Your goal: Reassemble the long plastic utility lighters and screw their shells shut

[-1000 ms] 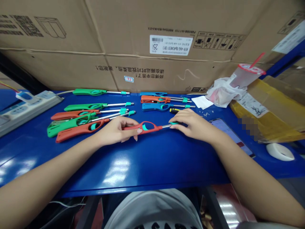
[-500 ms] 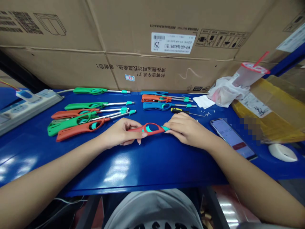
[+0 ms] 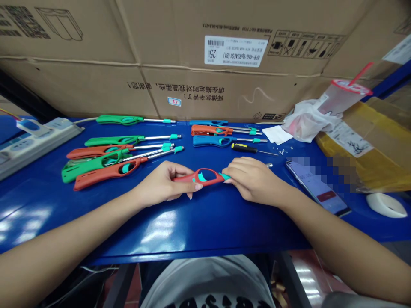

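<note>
A red gas lighter [image 3: 210,181] with a teal trigger lies level between my two hands, over the front middle of the table. My left hand [image 3: 167,183] is closed round its handle, thumb along the near side. At the other end my right hand [image 3: 253,179] grips the teal collar and the barrel; its fingers hide most of that barrel, and a metal tip [image 3: 269,165] pokes out beyond them. Left of my hands lie several green and red lighters, the closest a red lighter [image 3: 105,174]. Behind my hands is a blue lighter [image 3: 213,141] beside a black-and-yellow screwdriver [image 3: 244,148].
A large cardboard box [image 3: 180,81] walls off the table's back. At the left lies a white power strip [image 3: 41,143]. On the right are a phone [image 3: 316,188], a white mouse [image 3: 386,205], a bagged drink cup [image 3: 343,98] and a yellow-taped package [image 3: 382,158]. Small screws lie near the screwdriver.
Both hands keep hold of the red lighter, which has shifted slightly right and down. More of the metal tip shows beyond my right hand. The view has tilted a little.
</note>
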